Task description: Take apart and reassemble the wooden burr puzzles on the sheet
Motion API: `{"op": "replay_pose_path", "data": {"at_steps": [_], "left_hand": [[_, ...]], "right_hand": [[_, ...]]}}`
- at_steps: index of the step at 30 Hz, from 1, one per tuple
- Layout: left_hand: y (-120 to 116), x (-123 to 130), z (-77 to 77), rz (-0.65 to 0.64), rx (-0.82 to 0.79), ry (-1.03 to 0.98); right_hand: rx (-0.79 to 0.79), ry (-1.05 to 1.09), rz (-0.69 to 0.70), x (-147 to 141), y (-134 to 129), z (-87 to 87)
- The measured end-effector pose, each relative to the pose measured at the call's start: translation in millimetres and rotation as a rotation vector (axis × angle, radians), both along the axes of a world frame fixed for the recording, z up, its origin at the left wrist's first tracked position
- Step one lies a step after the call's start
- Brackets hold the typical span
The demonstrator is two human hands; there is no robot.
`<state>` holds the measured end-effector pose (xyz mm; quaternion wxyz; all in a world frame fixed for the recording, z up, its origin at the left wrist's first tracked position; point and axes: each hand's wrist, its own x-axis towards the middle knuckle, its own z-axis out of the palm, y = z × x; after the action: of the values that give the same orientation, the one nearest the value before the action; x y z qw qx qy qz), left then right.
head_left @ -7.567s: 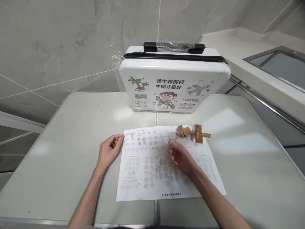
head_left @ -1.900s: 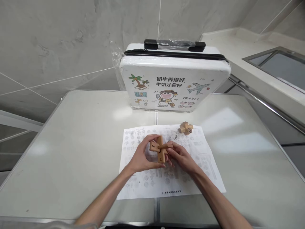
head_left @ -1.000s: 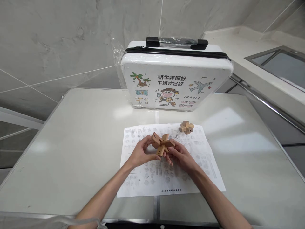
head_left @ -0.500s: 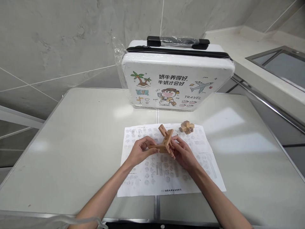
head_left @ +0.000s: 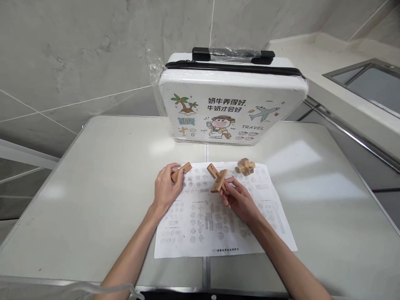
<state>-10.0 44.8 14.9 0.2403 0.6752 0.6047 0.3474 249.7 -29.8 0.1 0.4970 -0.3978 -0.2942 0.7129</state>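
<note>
My left hand [head_left: 168,184] is closed around a wooden puzzle piece [head_left: 185,168] over the left edge of the printed sheet; a dark mark shows on its outer end. Over the sheet's middle, my right hand [head_left: 240,199] pinches crossed wooden puzzle pieces [head_left: 219,180] by their lower right side. One bar of them slants up to the left, across another. A small assembled wooden puzzle [head_left: 245,166] rests on the sheet's upper right corner, a little beyond my right hand.
A white printed sheet [head_left: 193,246] with small diagrams lies on the pale folding table [head_left: 93,200]. Behind it stands a white suitcase [head_left: 265,91] wrapped in clear plastic, near a grey wall [head_left: 93,50]. To the right is a counter [head_left: 306,54].
My left hand has pulled one wooden piece away from the crossed pieces and moved left and slightly back with it. My right hand has stayed almost still, holding the others.
</note>
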Motion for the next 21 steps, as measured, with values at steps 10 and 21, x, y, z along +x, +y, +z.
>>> {"op": "replay_pose_path", "data": {"at_steps": [10,21], "left_hand": [[4.6,-9.2,-9.6,-0.042,0.139,0.242],[2.7,-6.3,-1.2,-0.052,0.111,0.109]], "right_hand": [[0.035,-0.041,0.048,-1.4,-1.7,3.5],[0.073,-0.069,0.058,-3.1,-2.4,3.2]]}}
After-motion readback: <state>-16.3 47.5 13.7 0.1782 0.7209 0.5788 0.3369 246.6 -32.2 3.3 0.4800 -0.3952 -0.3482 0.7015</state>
